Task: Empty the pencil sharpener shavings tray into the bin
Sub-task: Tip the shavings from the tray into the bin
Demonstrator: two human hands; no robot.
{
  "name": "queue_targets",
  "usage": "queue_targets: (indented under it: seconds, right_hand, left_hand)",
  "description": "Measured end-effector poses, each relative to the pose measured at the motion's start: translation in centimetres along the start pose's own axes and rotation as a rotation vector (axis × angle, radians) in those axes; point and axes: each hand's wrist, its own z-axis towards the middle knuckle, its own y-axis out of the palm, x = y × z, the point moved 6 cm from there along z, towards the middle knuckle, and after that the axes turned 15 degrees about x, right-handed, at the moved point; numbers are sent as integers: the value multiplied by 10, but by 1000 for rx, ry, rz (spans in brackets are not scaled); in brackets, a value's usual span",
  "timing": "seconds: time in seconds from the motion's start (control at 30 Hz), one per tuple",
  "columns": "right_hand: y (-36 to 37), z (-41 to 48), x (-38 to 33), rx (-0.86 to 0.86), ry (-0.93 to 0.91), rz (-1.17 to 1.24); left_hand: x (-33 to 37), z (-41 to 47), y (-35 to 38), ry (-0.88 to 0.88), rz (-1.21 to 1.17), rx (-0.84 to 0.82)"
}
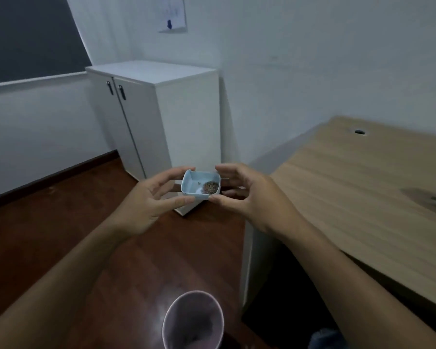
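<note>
A small pale blue shavings tray (194, 181) hangs level in the air in front of me, with a brownish clump of pencil shavings (210, 188) in its right half. My left hand (149, 201) pinches the tray's left side between thumb and fingers. My right hand (247, 195) grips its right side the same way. Far below, at the bottom edge of the view, stands a round bin (220, 308) with a pale rim and a dark inside. The tray is well above and beyond the bin's opening.
A light wooden desk (363, 197) fills the right side, with a cable hole (359, 132) near its back. A white two-door cabinet (159, 117) stands against the wall behind the tray. The floor (48, 222) is dark red-brown wood.
</note>
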Motion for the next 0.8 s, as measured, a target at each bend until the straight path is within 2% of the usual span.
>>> queue_targets:
  seconds: [0.13, 0.37, 0.6, 0.8]
  right_hand:
    - [51, -14, 34, -77, 89, 15]
    - [123, -58, 94, -242, 273, 41]
    - [179, -121, 168, -294, 507, 148]
    - [188, -168, 219, -293, 743, 196]
  left_hand:
    - [-46, -20, -24, -80, 42, 82]
    - [-129, -72, -47, -245, 143, 125]
    - [-221, -127, -46, -461, 160, 175]
    - [-266, -159, -25, -569, 257, 108]
